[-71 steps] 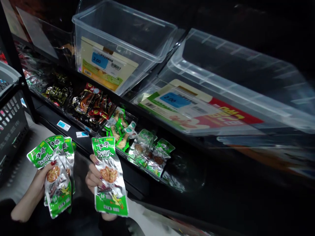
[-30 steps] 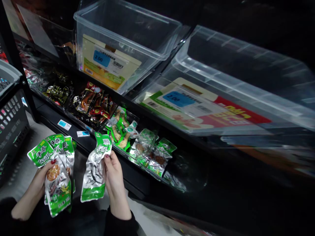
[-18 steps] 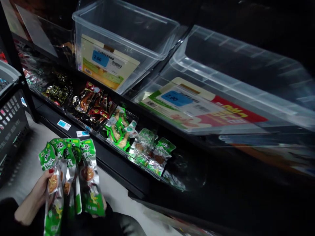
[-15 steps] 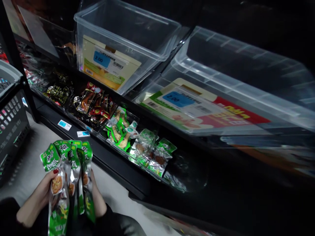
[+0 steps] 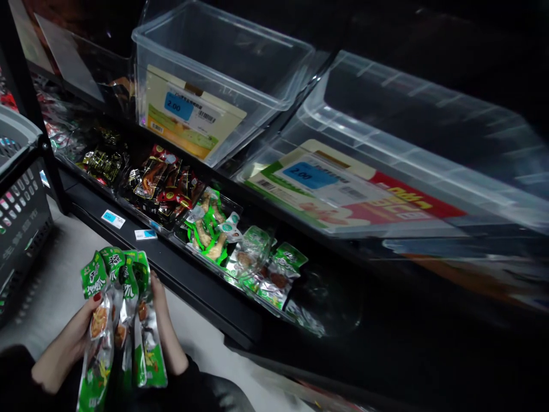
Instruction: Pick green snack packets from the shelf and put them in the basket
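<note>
Both my hands hold one stack of several green and silver snack packets [image 5: 120, 320] low at the left, in front of a dark shelf. My left hand [image 5: 75, 337] grips the stack's left side, its red-nailed thumb on the front packet. On the right side my right hand [image 5: 165, 323] presses along the packets' edge with its fingers closed against them. More green packets [image 5: 274, 272] lie in a clear bin on the shelf, to the right of my hands.
A clear tub [image 5: 223, 74] with a blue price label stands on the upper shelf, a larger clear tub [image 5: 386, 160] beside it. Dark and red snack packs [image 5: 163, 183] fill bins on the lower shelf. A grey plastic basket [image 5: 19, 200] sits at the left edge.
My right hand carried its single packet leftwards and added it to the bundle in my left hand. Both hands now grip the joined stack, which has turned more edge-on.
</note>
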A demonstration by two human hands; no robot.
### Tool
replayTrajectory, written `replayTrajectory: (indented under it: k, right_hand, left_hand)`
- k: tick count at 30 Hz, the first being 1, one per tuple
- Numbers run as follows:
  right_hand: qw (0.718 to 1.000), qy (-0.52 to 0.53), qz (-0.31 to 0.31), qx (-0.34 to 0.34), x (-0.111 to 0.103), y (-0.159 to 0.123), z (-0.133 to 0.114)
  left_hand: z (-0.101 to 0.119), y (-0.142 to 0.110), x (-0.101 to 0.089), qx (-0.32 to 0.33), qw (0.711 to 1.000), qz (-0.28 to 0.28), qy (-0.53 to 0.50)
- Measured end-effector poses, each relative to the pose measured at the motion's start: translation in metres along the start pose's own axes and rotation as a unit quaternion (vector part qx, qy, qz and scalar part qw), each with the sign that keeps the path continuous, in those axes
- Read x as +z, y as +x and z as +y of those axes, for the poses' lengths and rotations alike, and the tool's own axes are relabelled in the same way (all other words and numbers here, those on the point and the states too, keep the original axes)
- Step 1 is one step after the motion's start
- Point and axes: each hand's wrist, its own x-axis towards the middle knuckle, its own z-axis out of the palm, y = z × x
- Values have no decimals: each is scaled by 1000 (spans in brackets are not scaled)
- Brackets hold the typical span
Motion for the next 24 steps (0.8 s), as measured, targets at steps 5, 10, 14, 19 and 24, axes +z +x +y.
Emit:
replayTrajectory:
  k: [5,10,14,19,24]
  right_hand:
    - [997,70,-24,18,-1,-24,-25]
    - [991,-91,-97,-30,3,-41,-26]
    - [983,-133,-108,-63,1,-43,-25]
    - [946,-201,-9,-255,3,-59,-51]
    - [876,-457,-69,-139,21,-74,-68]
  left_hand:
    - [-3,4,2,66,998,-7,-13]
    - [0,8,-3,129,991,7,28]
    - [2,9,-8,181,981,26,68]
    - [0,11,-2,249,964,17,91]
    - [0,17,4,367,916,41,154]
